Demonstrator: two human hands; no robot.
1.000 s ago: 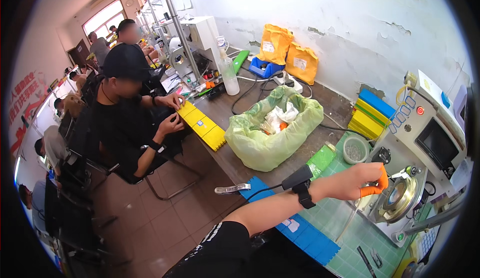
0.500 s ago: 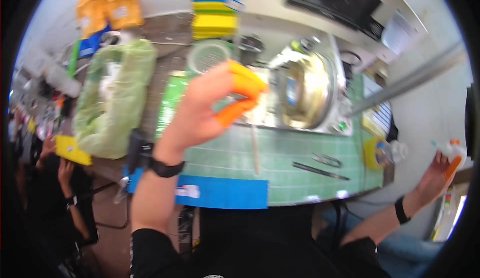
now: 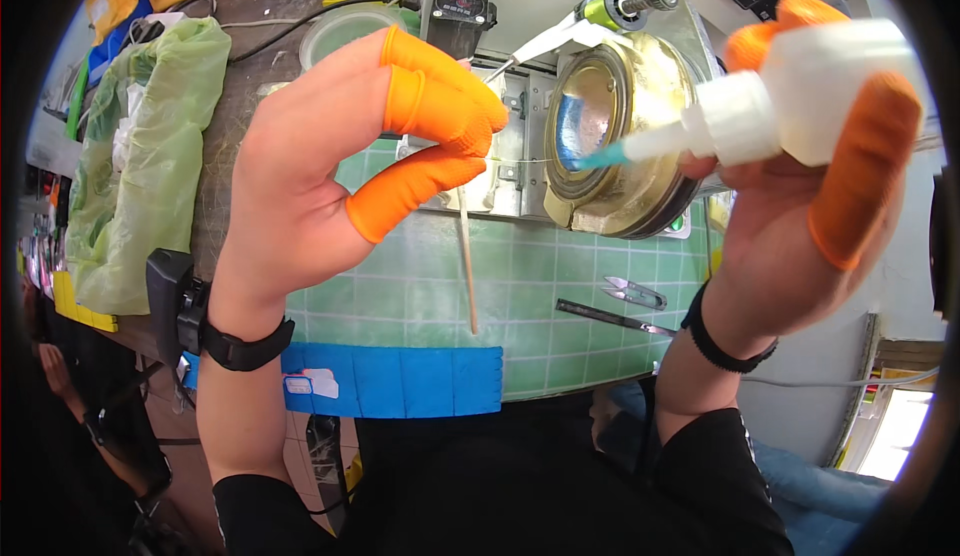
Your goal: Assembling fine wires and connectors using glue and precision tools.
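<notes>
My left hand (image 3: 305, 151), with orange finger cots on thumb and fingers, is closed in a pinch at the middle of the bench. A fine thread or wire (image 3: 522, 161) runs from its fingertips toward the round brass-coloured part (image 3: 600, 151) of the machine. My right hand (image 3: 790, 241), also with orange finger cots, grips a translucent white squeeze bottle (image 3: 835, 81). The bottle lies tilted, its teal nozzle tip (image 3: 605, 156) pointing left, in front of the brass part in this view; whether it touches cannot be told. Below my left fingertips a thin wooden stick (image 3: 468, 266) lies on the green mat.
Thread snips (image 3: 635, 292) and a dark slim tool (image 3: 612, 316) lie on the green gridded mat (image 3: 400, 306). A blue strip (image 3: 430, 381) runs along the front edge. A bag-lined bin (image 3: 150, 166) stands left. A green-and-black spool holder (image 3: 620, 6) sits atop the machine.
My right hand has brought the squeeze bottle from the far right in to the brass part. My left hand has shifted left in the picture and stays pinched. The view has moved closer.
</notes>
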